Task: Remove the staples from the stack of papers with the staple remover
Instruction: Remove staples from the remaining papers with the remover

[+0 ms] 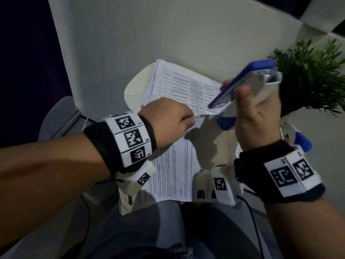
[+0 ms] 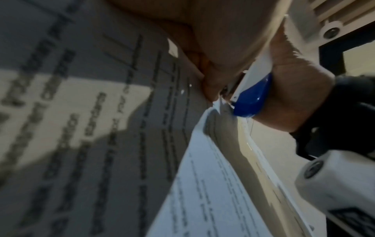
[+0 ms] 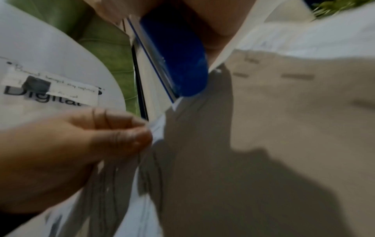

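A stack of printed papers [image 1: 179, 85] lies on the white table, with its near sheets [image 1: 175, 169] folded towards me. My left hand [image 1: 188, 122] pinches the corner of the stack between thumb and fingers, which the right wrist view shows as the left hand [image 3: 142, 133] on the paper corner [image 3: 157, 128]. My right hand [image 1: 240, 98] grips the blue and white staple remover [image 1: 242, 85], whose upper arm is raised. Its blue lower tip [image 2: 253, 97] sits at the paper edge, right beside my left fingers. No staple is clearly visible.
A green potted plant [image 1: 313, 75] stands close to the right of the remover. A cream round mat [image 1: 134, 85] lies under the far papers. The white table [image 1: 112, 43] stretches beyond. Cables run from both wristbands across my lap.
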`<state>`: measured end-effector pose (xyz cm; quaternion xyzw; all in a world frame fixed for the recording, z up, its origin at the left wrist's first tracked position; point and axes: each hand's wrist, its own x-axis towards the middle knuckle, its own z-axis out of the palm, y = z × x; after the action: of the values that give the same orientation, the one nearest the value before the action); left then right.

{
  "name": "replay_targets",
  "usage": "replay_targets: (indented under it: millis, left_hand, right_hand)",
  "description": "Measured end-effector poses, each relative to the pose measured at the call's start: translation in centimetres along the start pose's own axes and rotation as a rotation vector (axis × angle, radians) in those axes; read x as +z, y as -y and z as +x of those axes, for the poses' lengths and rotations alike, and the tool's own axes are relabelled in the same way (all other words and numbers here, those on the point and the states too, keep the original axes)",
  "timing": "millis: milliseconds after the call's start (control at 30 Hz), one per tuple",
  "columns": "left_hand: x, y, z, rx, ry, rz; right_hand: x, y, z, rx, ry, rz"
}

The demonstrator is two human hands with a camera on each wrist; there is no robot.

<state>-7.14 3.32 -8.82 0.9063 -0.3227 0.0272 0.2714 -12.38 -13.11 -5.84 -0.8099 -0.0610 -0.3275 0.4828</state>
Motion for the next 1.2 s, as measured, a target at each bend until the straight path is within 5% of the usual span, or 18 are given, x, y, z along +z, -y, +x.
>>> replay_targets:
  millis: [300,700,767,900,1067,1200]
  left_hand:
    - [-1.0,-2.1,-0.6,0.040,-0.006,0.094]
    - [-0.6,-2.0,-0.7,0.040,-0.008,0.096]
    - [-0.6,-1.3,-0.5,0.022,-0.029,0.073]
    - [-0.8,0.2,0.1,-0.063,-0.071,0.033]
    - [-1.1,1.6,0.8,-0.136,-0.181,-0.035]
    - [-0.2,0.7,0.0,0.069,0.001,0.150]
  right_hand:
    - [2.6,-0.5,-0.7,-0.009,0.073,-0.171]
    - [2.9,-1.7,-0.5,0.027,0.092,-0.074]
    - [2.3,-1.3,-0.5,0.062,0.028,0.039]
    - [-0.7,-1.7,0.0,0.190,-0.351,0.303]
    - [-2.0,-3.2,-2.8,0.375,-0.284,0.171]
    - [-1.4,-4.3,-4.7,0.451,-0.385,0.207]
